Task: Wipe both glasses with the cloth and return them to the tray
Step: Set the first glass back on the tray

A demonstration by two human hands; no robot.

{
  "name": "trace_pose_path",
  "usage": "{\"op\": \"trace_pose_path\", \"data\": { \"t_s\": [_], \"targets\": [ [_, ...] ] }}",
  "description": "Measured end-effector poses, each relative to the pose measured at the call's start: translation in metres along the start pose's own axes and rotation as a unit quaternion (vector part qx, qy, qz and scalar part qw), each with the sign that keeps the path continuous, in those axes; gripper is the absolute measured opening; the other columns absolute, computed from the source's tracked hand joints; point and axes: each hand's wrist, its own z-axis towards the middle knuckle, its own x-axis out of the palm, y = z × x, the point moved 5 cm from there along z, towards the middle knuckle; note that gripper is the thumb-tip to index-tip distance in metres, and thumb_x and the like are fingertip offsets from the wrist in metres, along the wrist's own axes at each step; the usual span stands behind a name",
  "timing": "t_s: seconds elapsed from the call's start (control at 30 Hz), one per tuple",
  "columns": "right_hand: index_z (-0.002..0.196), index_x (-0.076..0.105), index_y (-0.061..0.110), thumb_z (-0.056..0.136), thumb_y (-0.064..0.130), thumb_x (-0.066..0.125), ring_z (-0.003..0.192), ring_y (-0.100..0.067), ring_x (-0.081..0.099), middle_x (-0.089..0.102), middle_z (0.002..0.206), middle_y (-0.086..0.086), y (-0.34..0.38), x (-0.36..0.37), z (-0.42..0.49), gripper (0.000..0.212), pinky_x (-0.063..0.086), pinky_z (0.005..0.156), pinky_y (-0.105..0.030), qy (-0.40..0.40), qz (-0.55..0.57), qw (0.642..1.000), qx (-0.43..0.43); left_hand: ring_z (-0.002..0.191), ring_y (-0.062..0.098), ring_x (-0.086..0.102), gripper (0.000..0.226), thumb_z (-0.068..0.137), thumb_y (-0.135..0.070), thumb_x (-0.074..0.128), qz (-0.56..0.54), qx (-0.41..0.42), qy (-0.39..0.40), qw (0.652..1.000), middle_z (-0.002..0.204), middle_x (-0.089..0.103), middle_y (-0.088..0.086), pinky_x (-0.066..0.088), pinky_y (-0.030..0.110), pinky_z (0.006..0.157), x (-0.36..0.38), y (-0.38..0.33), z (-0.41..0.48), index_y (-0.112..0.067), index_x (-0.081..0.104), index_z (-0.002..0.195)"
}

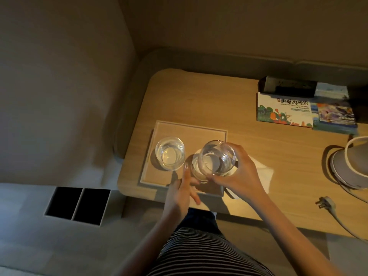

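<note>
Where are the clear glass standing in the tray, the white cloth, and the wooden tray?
Clear standing glass (169,155): head view, its base.
White cloth (262,172): head view, right corner.
Wooden tray (191,125): head view, far rim.

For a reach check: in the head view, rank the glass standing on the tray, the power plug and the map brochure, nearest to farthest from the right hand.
From the right hand, whose grip holds the other glass:
1. Glass standing on the tray, to its left, on the tray's left side.
2. Power plug, to its right, near the table's front edge.
3. Map brochure, far right, toward the wall.
</note>
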Motion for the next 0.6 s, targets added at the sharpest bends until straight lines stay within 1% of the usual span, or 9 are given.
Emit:
{"op": "trace_pose_path", "data": {
  "t_s": [0.07, 0.13, 0.2, 0.27, 0.3, 0.37, 0.43, 0.5, 0.6],
  "targets": [
    [0.119, 0.045, 0.033, 0.050, 0.039, 0.087, 0.099, 0.011, 0.046, 0.049, 0.112, 0.019, -0.009, 0.005, 0.002, 0.082, 0.036, 0.080, -0.005, -0.004, -0.005, 1.000, 0.006, 0.045, 0.003, 0.056, 0.058, 0.100, -0.054, 0.039, 0.024, 0.026, -0.046, 0.998, 0.050, 0.064, 0.006, 0.043, 0.027, 0.073, -0.015, 0.005, -0.010, -0.009, 0.073, 0.083],
    [0.120, 0.047, 0.028, 0.049, 0.032, 0.090, 0.098, 0.004, 0.047, 0.051, 0.112, 0.014, -0.018, 0.011, 0.003, 0.084, 0.034, 0.077, -0.001, -0.007, -0.009, 1.000, 0.012, 0.048, 0.003, 0.054, 0.043, 0.101, -0.039, 0.049, 0.032, 0.037, -0.100, 0.994, 0.051, 0.061, 0.003, 0.045, 0.018, 0.062, -0.029, 0.008, -0.016, -0.010, 0.071, 0.078],
    [0.120, 0.047, 0.028, 0.049, 0.029, 0.091, 0.100, 0.000, 0.047, 0.051, 0.113, 0.012, -0.023, 0.016, 0.004, 0.083, 0.033, 0.077, 0.001, -0.009, -0.008, 1.000, 0.012, 0.046, 0.000, 0.049, 0.028, 0.097, -0.023, 0.058, 0.037, 0.058, -0.153, 0.986, 0.053, 0.057, 0.000, 0.042, 0.020, 0.055, -0.042, 0.006, -0.018, -0.007, 0.064, 0.074],
    [0.120, 0.047, 0.029, 0.049, 0.030, 0.091, 0.099, 0.000, 0.046, 0.050, 0.113, 0.012, -0.026, 0.021, 0.005, 0.084, 0.033, 0.077, 0.000, -0.008, -0.009, 1.000, 0.013, 0.048, 0.003, 0.051, 0.011, 0.092, -0.014, 0.060, 0.089, 0.081, -0.202, 0.972, 0.059, 0.057, 0.000, 0.038, 0.017, 0.050, -0.051, 0.001, -0.017, -0.009, 0.060, 0.082],
    [0.121, 0.047, 0.029, 0.049, 0.031, 0.091, 0.099, 0.000, 0.046, 0.050, 0.113, 0.012, -0.028, 0.023, 0.006, 0.084, 0.033, 0.076, 0.001, -0.007, -0.009, 1.000, 0.015, 0.054, 0.005, 0.055, 0.002, 0.090, -0.010, 0.061, 0.128, 0.086, -0.229, 0.961, 0.065, 0.060, 0.000, 0.038, 0.015, 0.051, -0.056, -0.002, -0.016, -0.010, 0.059, 0.090],
    [0.122, 0.047, 0.026, 0.050, 0.031, 0.091, 0.099, 0.001, 0.045, 0.049, 0.112, 0.013, -0.029, 0.027, 0.010, 0.085, 0.032, 0.077, 0.000, -0.007, -0.010, 1.000, 0.016, 0.075, 0.018, 0.061, 0.021, 0.085, -0.003, 0.066, 0.169, 0.108, -0.276, 0.940, 0.084, 0.060, 0.003, 0.040, 0.014, 0.061, -0.063, -0.002, -0.011, -0.009, 0.056, 0.102],
    [0.123, 0.047, 0.026, 0.050, 0.032, 0.091, 0.100, 0.001, 0.044, 0.049, 0.113, 0.013, -0.029, 0.030, 0.013, 0.086, 0.034, 0.080, -0.006, -0.009, -0.010, 1.000, 0.014, 0.087, 0.026, 0.055, 0.042, 0.077, 0.006, 0.069, 0.182, 0.145, -0.283, 0.930, 0.103, 0.052, 0.004, 0.045, 0.022, 0.074, -0.065, -0.006, -0.004, -0.005, 0.053, 0.114],
    [0.123, 0.047, 0.024, 0.050, 0.031, 0.091, 0.100, 0.001, 0.045, 0.049, 0.114, 0.012, -0.029, 0.032, 0.015, 0.086, 0.036, 0.082, -0.010, -0.008, -0.004, 1.000, 0.015, 0.098, 0.024, 0.050, 0.066, 0.070, 0.011, 0.072, 0.182, 0.177, -0.252, 0.934, 0.115, 0.043, 0.004, 0.049, 0.032, 0.085, -0.065, -0.009, 0.005, -0.006, 0.047, 0.129],
    [0.123, 0.047, 0.023, 0.050, 0.030, 0.091, 0.101, 0.003, 0.044, 0.049, 0.115, 0.011, -0.032, 0.033, 0.017, 0.086, 0.031, 0.080, 0.000, -0.010, 0.003, 1.000, 0.012, 0.125, 0.027, 0.041, 0.097, 0.066, 0.004, 0.081, 0.170, 0.145, -0.193, 0.956, 0.133, 0.034, 0.006, 0.038, 0.044, 0.110, -0.066, -0.014, 0.023, -0.014, 0.032, 0.148]
  ]
}}
